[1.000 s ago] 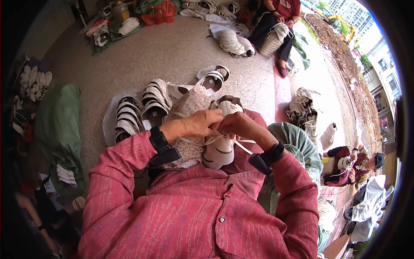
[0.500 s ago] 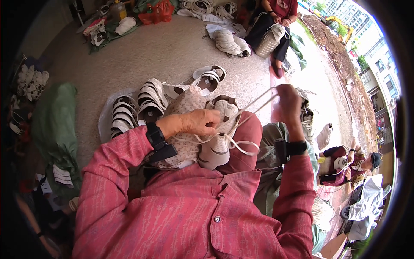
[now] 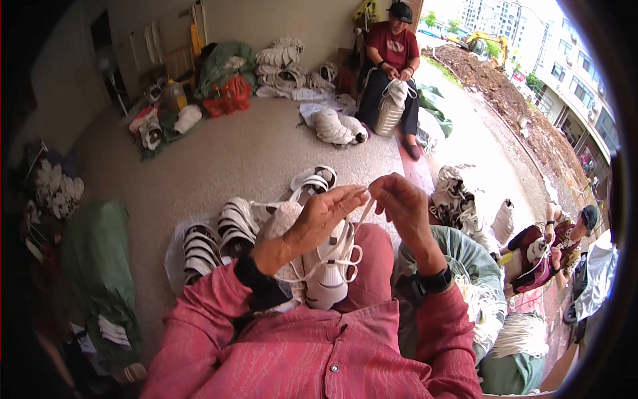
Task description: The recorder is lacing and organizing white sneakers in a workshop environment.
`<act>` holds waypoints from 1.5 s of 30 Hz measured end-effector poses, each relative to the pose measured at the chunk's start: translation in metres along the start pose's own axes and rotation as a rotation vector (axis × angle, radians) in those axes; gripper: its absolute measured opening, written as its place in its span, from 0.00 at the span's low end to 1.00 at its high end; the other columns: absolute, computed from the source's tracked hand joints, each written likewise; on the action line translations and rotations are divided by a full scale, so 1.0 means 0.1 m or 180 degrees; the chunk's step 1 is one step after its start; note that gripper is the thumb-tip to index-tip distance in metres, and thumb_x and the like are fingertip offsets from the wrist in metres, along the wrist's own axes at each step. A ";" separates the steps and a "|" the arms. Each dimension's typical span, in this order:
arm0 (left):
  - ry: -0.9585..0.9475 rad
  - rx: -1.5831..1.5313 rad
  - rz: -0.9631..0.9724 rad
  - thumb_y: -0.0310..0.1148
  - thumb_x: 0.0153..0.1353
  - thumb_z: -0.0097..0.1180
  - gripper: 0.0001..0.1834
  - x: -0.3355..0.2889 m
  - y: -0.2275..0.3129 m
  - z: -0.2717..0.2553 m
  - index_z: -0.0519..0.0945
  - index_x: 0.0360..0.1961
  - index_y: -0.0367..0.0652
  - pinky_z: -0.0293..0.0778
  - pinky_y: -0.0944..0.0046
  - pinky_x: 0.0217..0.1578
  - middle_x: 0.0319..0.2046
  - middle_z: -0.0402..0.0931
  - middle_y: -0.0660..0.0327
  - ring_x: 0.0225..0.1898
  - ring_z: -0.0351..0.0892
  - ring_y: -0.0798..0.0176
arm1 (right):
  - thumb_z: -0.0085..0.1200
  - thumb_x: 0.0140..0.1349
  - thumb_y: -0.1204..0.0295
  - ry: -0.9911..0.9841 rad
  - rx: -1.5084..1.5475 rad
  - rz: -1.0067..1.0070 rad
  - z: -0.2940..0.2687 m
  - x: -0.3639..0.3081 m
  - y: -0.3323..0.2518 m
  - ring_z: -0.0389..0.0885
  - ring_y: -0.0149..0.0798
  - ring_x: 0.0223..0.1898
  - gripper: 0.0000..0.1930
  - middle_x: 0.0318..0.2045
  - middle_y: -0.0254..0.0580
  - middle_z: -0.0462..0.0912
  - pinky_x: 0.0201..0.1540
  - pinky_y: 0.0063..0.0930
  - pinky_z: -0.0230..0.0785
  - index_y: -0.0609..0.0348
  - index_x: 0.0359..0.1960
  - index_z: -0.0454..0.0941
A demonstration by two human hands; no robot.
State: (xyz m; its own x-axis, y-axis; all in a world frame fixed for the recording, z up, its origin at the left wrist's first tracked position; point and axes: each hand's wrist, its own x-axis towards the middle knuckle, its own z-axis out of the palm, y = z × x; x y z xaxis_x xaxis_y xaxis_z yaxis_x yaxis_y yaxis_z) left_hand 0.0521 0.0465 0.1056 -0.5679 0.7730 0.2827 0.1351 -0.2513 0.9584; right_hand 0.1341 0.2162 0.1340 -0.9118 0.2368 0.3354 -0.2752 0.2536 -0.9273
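Note:
A white sneaker (image 3: 327,286) rests toe toward me on my lap, its pale shoelace (image 3: 356,257) looping loosely across the upper. Above the sneaker's far end, both my hands meet at the fingertips. My right hand (image 3: 403,207) pinches the lace, which runs down to the shoe. My left hand (image 3: 324,218) has its fingers pressed together with the tips on the same lace; the exact grip is partly hidden. Floral cloth (image 3: 290,269) lies beneath the sneaker's left side. Beyond it stand nested rows of white shoes (image 3: 236,229).
Green sacks (image 3: 100,266) lie at left and a grey-green sack (image 3: 458,249) at right, beside bundles of white laces (image 3: 522,336). One person (image 3: 393,50) sits ahead handling a shoe; another (image 3: 565,243) sits at right. White shoe stacks (image 3: 339,126) lie on the floor.
My right hand has come down and left from its raised pull, and my left hand has moved up and right from the shoe to meet it. The view has tilted upward.

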 end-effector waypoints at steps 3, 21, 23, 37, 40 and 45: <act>0.0066 -0.0402 -0.0016 0.39 0.71 0.47 0.22 0.01 -0.06 -0.01 0.71 0.57 0.33 0.70 0.68 0.55 0.48 0.78 0.56 0.51 0.77 0.65 | 0.56 0.62 0.77 -0.0060 -0.0155 -0.0374 0.07 0.05 0.09 0.77 0.24 0.31 0.04 0.31 0.34 0.78 0.33 0.17 0.70 0.64 0.37 0.79; 0.0154 -0.1279 -0.0710 0.45 0.73 0.41 0.15 -0.23 -0.27 -0.17 0.73 0.41 0.45 0.54 0.77 0.20 0.21 0.57 0.73 0.20 0.55 0.78 | 0.60 0.61 0.71 -0.0203 0.0698 0.0480 0.30 -0.03 0.42 0.78 0.24 0.35 0.18 0.32 0.34 0.81 0.38 0.19 0.72 0.65 0.51 0.76; 0.0256 -0.1330 -0.0768 0.45 0.72 0.41 0.15 -0.25 -0.31 -0.18 0.73 0.39 0.45 0.54 0.78 0.20 0.21 0.57 0.73 0.20 0.55 0.78 | 0.56 0.66 0.66 -0.0499 0.0470 0.0721 0.33 -0.06 0.42 0.77 0.26 0.42 0.18 0.36 0.35 0.81 0.44 0.22 0.70 0.65 0.52 0.77; -0.0020 -0.0392 -0.0862 0.45 0.71 0.38 0.20 -0.28 -0.38 -0.20 0.64 0.23 0.47 0.54 0.73 0.21 0.17 0.57 0.71 0.19 0.56 0.75 | 0.53 0.67 0.69 -0.0777 0.0666 0.0136 0.41 -0.02 0.61 0.77 0.30 0.47 0.13 0.43 0.37 0.79 0.51 0.22 0.68 0.67 0.46 0.80; -0.0079 -0.0458 -0.0775 0.45 0.71 0.37 0.20 -0.29 -0.58 -0.20 0.66 0.24 0.47 0.54 0.72 0.21 0.16 0.58 0.71 0.18 0.57 0.75 | 0.54 0.66 0.70 -0.1017 0.1206 0.0815 0.33 -0.02 0.64 0.76 0.29 0.46 0.12 0.44 0.37 0.78 0.49 0.22 0.69 0.66 0.45 0.81; 0.1096 0.1926 0.0969 0.33 0.63 0.50 0.09 -0.38 -0.67 -0.11 0.76 0.36 0.37 0.70 0.60 0.35 0.31 0.74 0.57 0.33 0.73 0.57 | 0.55 0.66 0.66 -0.0609 0.0693 0.0555 0.33 0.07 0.68 0.77 0.23 0.33 0.12 0.34 0.33 0.83 0.37 0.17 0.69 0.63 0.42 0.83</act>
State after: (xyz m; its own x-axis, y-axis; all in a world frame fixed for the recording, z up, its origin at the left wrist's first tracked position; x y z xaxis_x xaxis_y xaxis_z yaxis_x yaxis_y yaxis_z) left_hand 0.0559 0.0272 0.0306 -0.6423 0.4702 0.6053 0.6918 0.0155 0.7219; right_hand 0.0992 0.2039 0.0677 -0.9859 0.0735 0.1504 -0.1498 0.0136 -0.9886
